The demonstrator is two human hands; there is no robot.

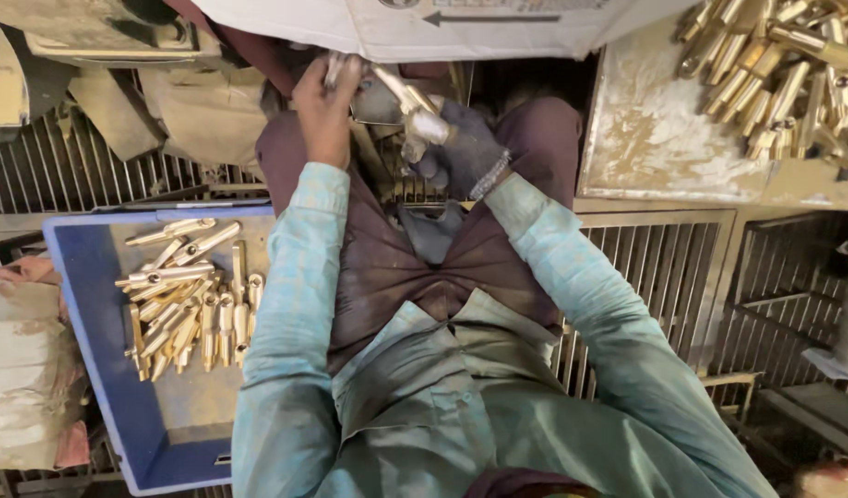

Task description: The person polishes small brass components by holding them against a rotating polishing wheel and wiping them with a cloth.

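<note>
- Two hands are seen at the upper middle of the frame, raised in front of the person's lap.
- The left hand (325, 103) is bare and is closed around the end of a brass part (398, 90), at the edge of a white sheet (442, 28) that hangs over the top of the frame.
- The right hand (461, 148) is covered by a dark glove and is clenched on the other end of the same brass part, which is held tilted between both hands.
- A blue tray (96, 332) is set at the lower left; a heap of brass parts (189, 300) is laid in its upper half.
- A second brass pile (779, 69) is spread over a stained board (655, 138) at the upper right.
- A metal grate (664, 277) is seen under the seat and to both sides.
- Teal sleeves (290, 304) and a brown apron (396, 267) are visible at the centre.
</note>
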